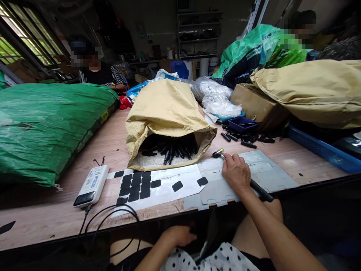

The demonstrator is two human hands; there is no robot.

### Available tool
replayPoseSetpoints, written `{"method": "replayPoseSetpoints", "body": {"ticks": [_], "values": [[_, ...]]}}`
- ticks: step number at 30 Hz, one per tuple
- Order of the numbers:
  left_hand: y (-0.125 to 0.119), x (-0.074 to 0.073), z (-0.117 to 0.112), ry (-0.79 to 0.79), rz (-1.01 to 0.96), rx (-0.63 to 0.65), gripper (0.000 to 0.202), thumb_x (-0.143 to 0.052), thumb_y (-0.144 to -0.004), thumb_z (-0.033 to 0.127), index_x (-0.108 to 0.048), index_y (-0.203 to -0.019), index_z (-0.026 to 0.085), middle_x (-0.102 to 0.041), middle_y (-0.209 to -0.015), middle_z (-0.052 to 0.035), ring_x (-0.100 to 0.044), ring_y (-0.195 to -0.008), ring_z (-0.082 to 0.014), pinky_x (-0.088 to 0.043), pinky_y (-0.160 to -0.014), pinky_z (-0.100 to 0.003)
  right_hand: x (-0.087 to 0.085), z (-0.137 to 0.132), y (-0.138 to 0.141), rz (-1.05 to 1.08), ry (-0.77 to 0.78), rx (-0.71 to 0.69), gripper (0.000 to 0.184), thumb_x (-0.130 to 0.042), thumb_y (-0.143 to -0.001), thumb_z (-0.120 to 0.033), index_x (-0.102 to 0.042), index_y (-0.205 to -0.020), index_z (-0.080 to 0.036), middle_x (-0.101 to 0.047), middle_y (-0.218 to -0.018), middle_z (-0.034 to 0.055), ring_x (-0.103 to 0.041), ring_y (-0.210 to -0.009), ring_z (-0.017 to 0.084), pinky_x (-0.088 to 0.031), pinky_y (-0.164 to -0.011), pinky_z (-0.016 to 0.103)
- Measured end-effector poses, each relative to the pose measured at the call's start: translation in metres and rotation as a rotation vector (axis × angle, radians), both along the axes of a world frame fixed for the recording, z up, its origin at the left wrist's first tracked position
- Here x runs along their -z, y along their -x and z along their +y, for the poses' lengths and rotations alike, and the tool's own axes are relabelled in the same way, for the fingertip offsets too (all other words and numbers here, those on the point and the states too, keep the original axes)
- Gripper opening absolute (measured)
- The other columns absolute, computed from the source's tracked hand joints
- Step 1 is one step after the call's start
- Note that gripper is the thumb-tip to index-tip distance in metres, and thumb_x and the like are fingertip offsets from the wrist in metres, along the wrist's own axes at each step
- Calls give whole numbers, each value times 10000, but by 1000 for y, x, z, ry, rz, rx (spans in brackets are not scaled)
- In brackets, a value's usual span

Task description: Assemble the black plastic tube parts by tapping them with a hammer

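Note:
My right hand (pixel 236 173) is closed around a small hammer (pixel 261 191) close to its metal head, over a grey plastic board (pixel 267 169). The hammer's black handle sticks out behind my wrist towards the table's front edge. Below the edge, above my lap, is my left hand (pixel 180 235); its fingers are mostly in shadow, so their grip is unclear. Left of the board lies a white sheet (pixel 163 195) bearing several black rounded-square pads (pixel 136 184). Behind it, an open yellow woven sack (pixel 166 109) shows many slim black pen-like pieces (pixel 175 150) in its mouth.
A white power bank (pixel 92 186) with a black cable lies at left, near a big green sack (pixel 50 128). Loose black pieces (pixel 231 136), a purple tray (pixel 243 124), a cardboard box (pixel 254 105) and a blue tray (pixel 321 145) stand right. Two people sit across the table.

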State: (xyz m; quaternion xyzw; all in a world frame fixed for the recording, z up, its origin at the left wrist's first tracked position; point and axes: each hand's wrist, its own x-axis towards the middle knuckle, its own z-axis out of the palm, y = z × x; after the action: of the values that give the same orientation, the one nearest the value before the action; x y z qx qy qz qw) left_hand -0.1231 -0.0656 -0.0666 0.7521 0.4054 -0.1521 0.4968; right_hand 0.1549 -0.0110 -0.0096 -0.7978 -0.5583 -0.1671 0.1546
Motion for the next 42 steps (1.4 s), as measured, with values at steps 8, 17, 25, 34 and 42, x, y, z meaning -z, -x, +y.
{"method": "replayPoseSetpoints", "body": {"ticks": [8, 17, 25, 34, 42], "values": [[-8, -130, 93, -344, -534, -94, 265, -584, -959, 357, -743, -1133, 236, -739, -1057, -49, -659, -985, -204, -517, -914, -317, 1, 1, -1, -6, 0, -4, 309, -506, -964, -243, -666, -1225, -198, -614, -1001, 100, -502, -884, 227, -269, -686, 339], [-20, -104, 201, -1121, -1, -111, 308, -630, -858, 172, -779, -1109, 270, -664, -1133, -99, -523, -1127, -324, -444, -932, -443, -1, 1, 0, 6, 3, -2, 309, -500, -965, -244, -659, -1227, -203, -620, -1010, 98, -515, -907, 232, -282, -699, 342], [-26, -109, 199, -1167, 12, -6, 275, -684, -804, 165, -764, -1045, 273, -676, -1115, -99, -501, -1152, -331, -380, -951, -466, -2, 1, 0, 7, 9, -8, 311, -498, -959, -242, -655, -1224, -201, -618, -1009, 102, -512, -896, 232, -291, -700, 345], [-24, -94, 188, -1210, -66, -36, 254, -722, -849, 230, -679, -1095, 271, -699, -1117, -58, -498, -1161, -299, -346, -1011, -456, -1, 2, 0, 6, 14, -10, 302, -497, -957, -238, -654, -1211, -199, -614, -1006, 103, -514, -902, 231, -289, -700, 342], [-24, -101, 167, -1236, -239, -96, 167, -643, -940, 270, -683, -1099, 240, -679, -1212, -80, -487, -1269, -301, -315, -1111, -462, 0, 2, 0, 27, 18, -8, 317, -491, -968, -246, -660, -1234, -205, -617, -1011, 101, -512, -903, 234, -274, -705, 344]]}}
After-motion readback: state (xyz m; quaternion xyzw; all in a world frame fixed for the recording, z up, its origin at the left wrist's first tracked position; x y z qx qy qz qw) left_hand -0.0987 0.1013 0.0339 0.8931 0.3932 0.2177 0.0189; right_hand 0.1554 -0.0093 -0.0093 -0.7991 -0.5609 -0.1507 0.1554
